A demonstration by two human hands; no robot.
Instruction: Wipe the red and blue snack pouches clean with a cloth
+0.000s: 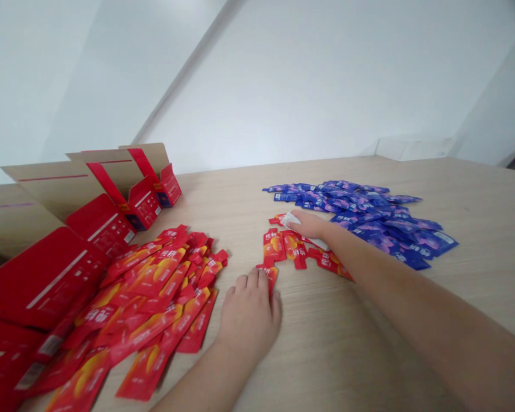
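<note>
My right hand [306,224] is closed on a crumpled white piece [290,218], which looks like tissue or paper; what it is exactly I cannot make out. Beneath and around that hand lie several red sachets [273,245] with orange print, loosely spread on the table. My left hand [249,312] rests low over the table, thumb apart from the fingers, its fingertips touching one red sachet [269,276]. To its left spreads a large heap of red sachets [154,286]. Past my right forearm lies a heap of blue-purple sachets [369,214].
Open red cartons [43,274] with brown insides stand in a row along the left, their flaps raised. The wooden table [223,194] meets a pale wall [326,86] at the back. A white object [414,149] sits at the far right edge.
</note>
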